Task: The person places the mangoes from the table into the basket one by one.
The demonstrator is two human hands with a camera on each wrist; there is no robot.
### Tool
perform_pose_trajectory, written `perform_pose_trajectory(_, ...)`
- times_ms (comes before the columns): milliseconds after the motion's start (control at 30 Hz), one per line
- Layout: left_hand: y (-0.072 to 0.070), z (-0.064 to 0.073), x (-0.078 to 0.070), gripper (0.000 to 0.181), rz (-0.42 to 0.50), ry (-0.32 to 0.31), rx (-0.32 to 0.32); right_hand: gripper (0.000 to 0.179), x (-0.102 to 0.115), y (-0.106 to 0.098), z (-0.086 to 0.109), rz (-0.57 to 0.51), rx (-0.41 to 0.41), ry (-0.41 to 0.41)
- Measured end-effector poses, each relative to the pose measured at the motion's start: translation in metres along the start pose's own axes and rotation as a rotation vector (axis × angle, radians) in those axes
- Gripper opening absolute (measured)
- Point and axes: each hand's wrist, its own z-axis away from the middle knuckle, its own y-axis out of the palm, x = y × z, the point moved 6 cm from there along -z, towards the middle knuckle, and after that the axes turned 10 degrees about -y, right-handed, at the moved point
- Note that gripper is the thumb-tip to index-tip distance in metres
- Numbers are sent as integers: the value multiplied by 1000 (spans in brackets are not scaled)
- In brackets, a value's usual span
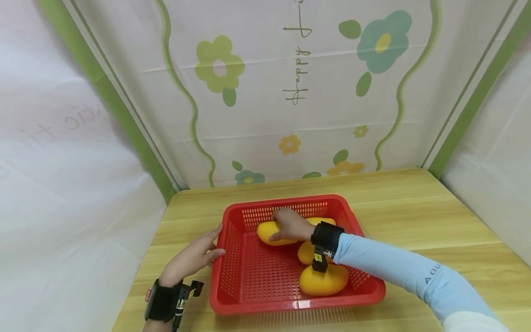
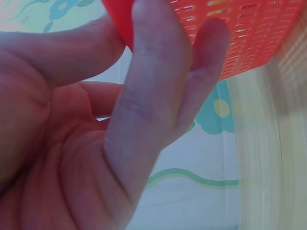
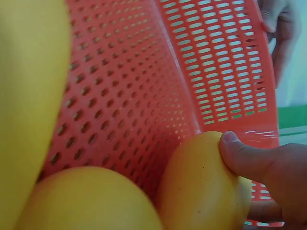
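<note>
A red plastic basket [image 1: 265, 308] with slotted walls stands on the wooden table, several yellow mangoes inside it. At its back left, my right hand [image 1: 292, 226] grips one mango [image 1: 267, 232], thumb on the near side and fingers over the far side. The right wrist view shows the thumb pressed on that mango [image 3: 201, 177]. Another mango [image 1: 327, 221] lies behind my right wrist, partly hidden. Closer to the front right are a half-covered mango [image 1: 305, 253] and a large mango [image 1: 321, 283]. My left hand [image 1: 188, 259] holds the basket's left rim between thumb and fingers.
The light wooden table [image 1: 415, 207] extends around the basket. A white cloth wall [image 1: 257, 110] with printed flowers rises behind it, and white cloth side walls [image 1: 74, 184] stand left and right. Both wrists wear black straps with small cameras.
</note>
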Motion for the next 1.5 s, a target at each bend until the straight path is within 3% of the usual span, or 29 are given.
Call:
perform_pose_trajectory(333,3,-1,-2,67,9,14,5,42,-2,2,1,31,33,5)
perform_pose_trajectory(700,1,0,-3,68,14,20,15,41,0,-38,19,-9,27,-30)
perform_pose_trajectory(1100,0,1,-3,69,31,10,17,44,-11,-84,49,-62,-67,-19)
perform_pose_trajectory(1500,-1,-1,-3,70,17,9,8,51,-33,-109,74,-68,-106,20)
